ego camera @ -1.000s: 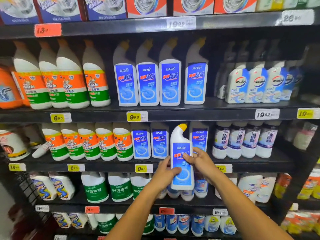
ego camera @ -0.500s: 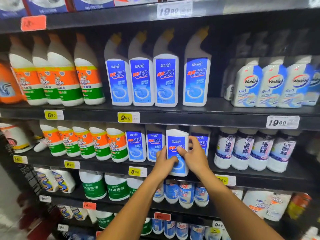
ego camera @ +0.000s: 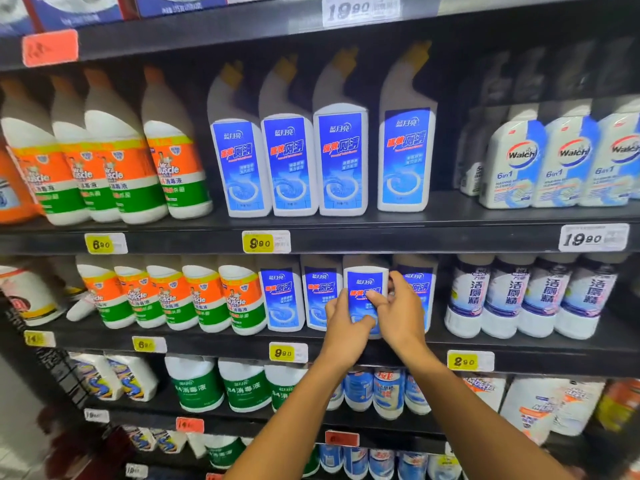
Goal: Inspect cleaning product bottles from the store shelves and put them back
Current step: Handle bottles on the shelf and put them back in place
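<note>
A white toilet-cleaner bottle with a blue label stands upright on the second shelf, in the row of matching blue-label bottles. Its top is hidden under the shelf above. My left hand grips its lower left side, with the thumb across the label's bottom. My right hand holds its right side, thumb pressed on the label's middle. Matching bottles stand on either side of it.
Orange-and-green Mr Muscle bottles fill the left of this shelf, white bottles with purple labels the right. The shelf above carries taller blue-label bottles and Walch bottles. Lower shelves hold green-label jugs. Yellow price tags line the shelf edges.
Both hands carried the blue-label bottle up and back, from in front of the shelf into its row. The camera has moved closer to the shelves.
</note>
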`<state>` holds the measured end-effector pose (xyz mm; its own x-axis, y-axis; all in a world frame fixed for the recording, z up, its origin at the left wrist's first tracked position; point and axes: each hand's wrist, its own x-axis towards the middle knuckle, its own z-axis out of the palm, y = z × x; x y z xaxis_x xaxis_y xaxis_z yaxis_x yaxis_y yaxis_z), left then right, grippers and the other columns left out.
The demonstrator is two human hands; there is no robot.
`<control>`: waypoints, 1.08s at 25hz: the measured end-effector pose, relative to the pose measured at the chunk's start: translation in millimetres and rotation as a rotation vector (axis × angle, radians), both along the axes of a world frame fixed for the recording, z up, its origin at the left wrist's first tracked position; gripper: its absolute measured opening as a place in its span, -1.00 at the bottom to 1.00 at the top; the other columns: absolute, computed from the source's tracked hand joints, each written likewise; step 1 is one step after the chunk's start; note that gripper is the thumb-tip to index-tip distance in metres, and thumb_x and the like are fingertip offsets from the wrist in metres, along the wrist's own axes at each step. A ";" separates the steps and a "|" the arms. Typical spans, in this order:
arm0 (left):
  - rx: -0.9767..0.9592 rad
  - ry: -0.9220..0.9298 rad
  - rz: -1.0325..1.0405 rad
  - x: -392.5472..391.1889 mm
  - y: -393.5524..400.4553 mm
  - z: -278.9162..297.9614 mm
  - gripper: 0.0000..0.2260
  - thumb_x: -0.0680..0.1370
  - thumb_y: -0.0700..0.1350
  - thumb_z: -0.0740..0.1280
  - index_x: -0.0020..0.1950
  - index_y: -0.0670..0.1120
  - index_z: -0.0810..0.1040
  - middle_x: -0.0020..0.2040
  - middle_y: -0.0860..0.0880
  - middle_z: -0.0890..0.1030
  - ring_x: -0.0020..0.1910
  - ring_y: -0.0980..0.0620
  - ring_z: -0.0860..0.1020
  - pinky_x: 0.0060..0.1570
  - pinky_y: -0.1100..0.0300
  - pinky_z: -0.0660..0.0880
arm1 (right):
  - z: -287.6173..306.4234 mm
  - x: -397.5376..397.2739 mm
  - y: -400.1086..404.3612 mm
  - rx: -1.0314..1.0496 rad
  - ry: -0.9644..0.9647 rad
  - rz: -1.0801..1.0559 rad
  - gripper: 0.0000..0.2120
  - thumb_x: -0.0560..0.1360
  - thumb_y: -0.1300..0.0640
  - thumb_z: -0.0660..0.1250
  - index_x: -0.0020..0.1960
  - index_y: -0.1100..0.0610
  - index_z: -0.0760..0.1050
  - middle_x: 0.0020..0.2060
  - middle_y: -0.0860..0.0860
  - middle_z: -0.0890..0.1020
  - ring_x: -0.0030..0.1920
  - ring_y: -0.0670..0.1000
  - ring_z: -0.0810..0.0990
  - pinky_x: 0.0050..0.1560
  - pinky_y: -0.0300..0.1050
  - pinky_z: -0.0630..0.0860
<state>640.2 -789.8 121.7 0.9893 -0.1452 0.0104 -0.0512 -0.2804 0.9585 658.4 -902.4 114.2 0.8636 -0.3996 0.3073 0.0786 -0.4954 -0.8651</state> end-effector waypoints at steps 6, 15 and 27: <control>-0.033 0.037 0.011 11.5 38.5 -12.4 -0.44 0.57 -0.23 0.32 0.53 -0.04 0.24 0.37 -0.04 0.36 0.26 0.10 0.39 0.10 0.33 0.36 | -1.7 5.4 7.7 -0.118 0.020 -0.078 -0.70 0.57 0.04 0.37 0.18 0.20 0.41 0.08 0.11 0.64 0.07 0.07 0.62 -0.01 -0.04 0.57; -0.071 0.103 0.051 20.6 72.5 -26.6 -0.52 0.57 -0.25 0.31 0.47 -0.09 0.32 0.34 -0.14 0.43 0.32 -0.08 0.45 0.25 0.10 0.40 | 4.4 -0.9 13.1 -0.369 0.017 -0.219 -0.56 0.54 -0.01 0.40 0.29 0.16 0.34 0.20 0.10 0.49 0.18 0.14 0.54 0.00 0.01 0.50; -0.138 0.031 0.073 37.7 108.4 -11.1 -0.58 0.56 -0.28 0.28 0.42 -0.10 0.38 0.09 -0.05 0.47 0.00 0.06 0.49 -0.02 0.25 0.42 | 47.0 25.9 73.0 -0.773 0.062 -0.008 -0.70 0.62 -0.08 0.23 0.10 0.16 0.46 0.09 0.17 0.60 0.09 0.26 0.56 -0.07 0.02 0.42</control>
<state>677.9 -681.5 110.6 0.9974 -0.0725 -0.0051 -0.0057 -0.1482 0.9889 684.3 -829.4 161.2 0.8865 -0.0977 0.4523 0.0352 -0.9604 -0.2765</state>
